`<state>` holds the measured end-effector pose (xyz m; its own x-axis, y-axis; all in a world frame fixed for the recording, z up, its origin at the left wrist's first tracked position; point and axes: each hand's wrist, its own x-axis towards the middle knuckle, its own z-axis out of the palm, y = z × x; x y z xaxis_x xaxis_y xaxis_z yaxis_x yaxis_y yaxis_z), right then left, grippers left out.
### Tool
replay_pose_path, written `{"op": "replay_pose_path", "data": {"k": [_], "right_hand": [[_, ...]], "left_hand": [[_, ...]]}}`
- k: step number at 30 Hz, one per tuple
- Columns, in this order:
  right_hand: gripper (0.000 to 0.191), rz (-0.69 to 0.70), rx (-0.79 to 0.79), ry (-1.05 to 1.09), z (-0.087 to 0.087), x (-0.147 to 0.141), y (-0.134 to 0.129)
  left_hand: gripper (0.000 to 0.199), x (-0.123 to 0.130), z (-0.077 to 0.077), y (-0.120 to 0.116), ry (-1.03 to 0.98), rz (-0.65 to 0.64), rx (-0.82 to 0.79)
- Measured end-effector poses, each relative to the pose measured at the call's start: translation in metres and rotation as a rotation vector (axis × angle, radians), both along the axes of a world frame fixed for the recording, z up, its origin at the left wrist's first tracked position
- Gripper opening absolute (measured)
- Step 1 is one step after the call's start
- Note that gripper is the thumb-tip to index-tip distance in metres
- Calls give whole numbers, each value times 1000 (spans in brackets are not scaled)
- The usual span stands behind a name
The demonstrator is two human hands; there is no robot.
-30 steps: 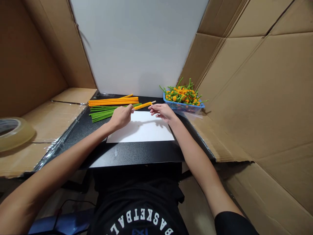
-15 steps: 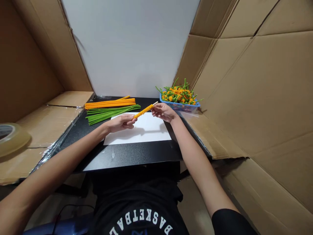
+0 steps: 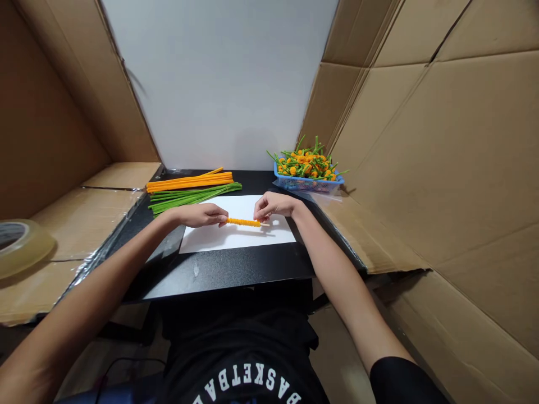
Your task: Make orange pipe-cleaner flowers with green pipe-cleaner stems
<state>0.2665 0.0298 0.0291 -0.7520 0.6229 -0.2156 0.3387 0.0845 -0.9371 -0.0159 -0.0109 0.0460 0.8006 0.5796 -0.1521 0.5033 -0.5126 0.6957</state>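
In front of me a person in a black shirt (image 3: 240,342) is leaning over a black tabletop (image 3: 236,268), both arms reaching forward from either side. The left hand (image 3: 202,215) is pinching the left end of a fuzzy orange coil (image 3: 243,222) between thumb and fingers. The right hand (image 3: 269,207) is bending down over the other end, its fingertips drawing close together at the coil's edge; from where I am standing I cannot tell whether they are gripping it or only touching it. A pale stick (image 3: 265,225) is poking out of the coil's right end, past those fingertips. The coil is hanging nearly level between the two hands, just above a white sheet (image 3: 206,241), and its shadow is falling on the paper below. Behind the left hand, green strips (image 3: 185,197) are lying in a loose bundle, and orange strips (image 3: 189,180) are lying just beyond them. At the back right a blue basket (image 3: 309,183) is holding a heap of small orange blooms with green stems (image 3: 309,164). Off to the left, a big roll of tape (image 3: 37,252) is lying on cardboard (image 3: 84,213), well apart from the hands.
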Motion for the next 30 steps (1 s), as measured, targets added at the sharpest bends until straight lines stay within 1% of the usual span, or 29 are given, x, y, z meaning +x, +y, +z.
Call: {"op": "replay_pose_path", "data": {"k": [2,3,6,9,12,15,19,22,24,26,27,30], "right_hand": [[32,-116,133,-30,0,-4,0],[30,-188,207,-19,0,-6,1],[25,-440,392,81,-3,-11,5],[22,-664,508,240,-5,-17,8],[22,-770,510,386,-5,-23,7],[23,-843,456,481,-3,-29,0],[25,-951,367,528,2,-35,-8],[26,-995,193,586,5,-36,-10],[30,-993,57,620,6,-35,-9],[37,-970,-43,647,7,-33,-7],[41,-946,-75,658,7,-32,-6],[48,-825,-96,697,7,-28,-3]], "left_hand": [[26,2,1,0,93,73,206],[24,4,-1,-1,134,129,299],[23,12,-10,0,206,349,537],[27,18,-18,1,153,545,637],[29,20,-22,2,26,639,659],[29,20,-25,3,-106,664,652],[28,24,-29,1,-225,698,633],[28,29,-30,0,-286,722,611],[29,30,-29,0,-334,713,571],[31,29,-29,2,-391,663,472],[33,27,-29,4,-431,623,393],[38,19,-28,9,-593,467,66]]}}
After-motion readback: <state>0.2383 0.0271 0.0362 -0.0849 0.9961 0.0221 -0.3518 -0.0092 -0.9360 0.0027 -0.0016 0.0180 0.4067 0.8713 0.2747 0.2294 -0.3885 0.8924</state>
